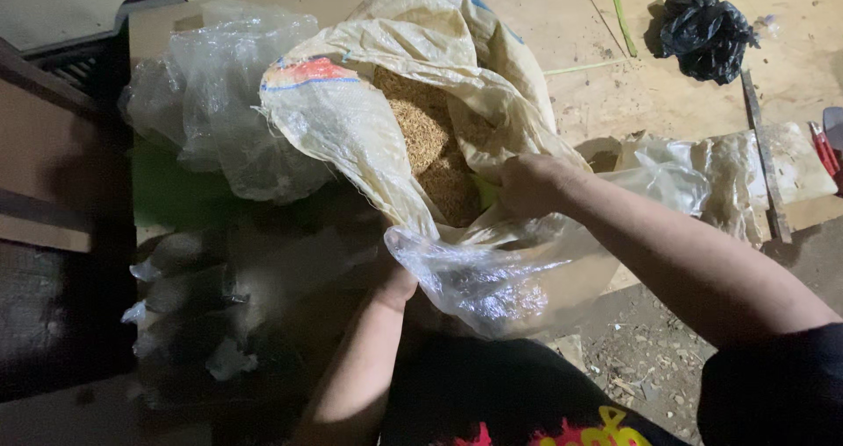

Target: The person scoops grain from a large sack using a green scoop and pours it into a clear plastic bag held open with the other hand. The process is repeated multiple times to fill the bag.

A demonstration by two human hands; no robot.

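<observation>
While the woven sack (351,139) slumps open on the plywood floor (606,104), its coarse cream fabric folds back in stiff creases to show a mound of fine, tan, granular sawdust (430,139) inside. The right hand (527,185) is curled into a fist at the sack's mouth, fingers closed around the rim of a thin clear plastic bag (492,279), which hangs limp and crinkled, glossy where light catches it, just below the sack's opening. The left hand (392,281) sits under that bag's near edge; most of it is hidden by the film, so I cannot tell how its fingers are set. Behind the sack to the left lies a heap of cloudy, crumpled plastic sheet (219,104). Further right, flattened clear bags (738,174) rest on a pale board, with a thin flat metal strip (766,161) across them. A bunched black plastic bag (705,35) lies well apart at the top right.
</observation>
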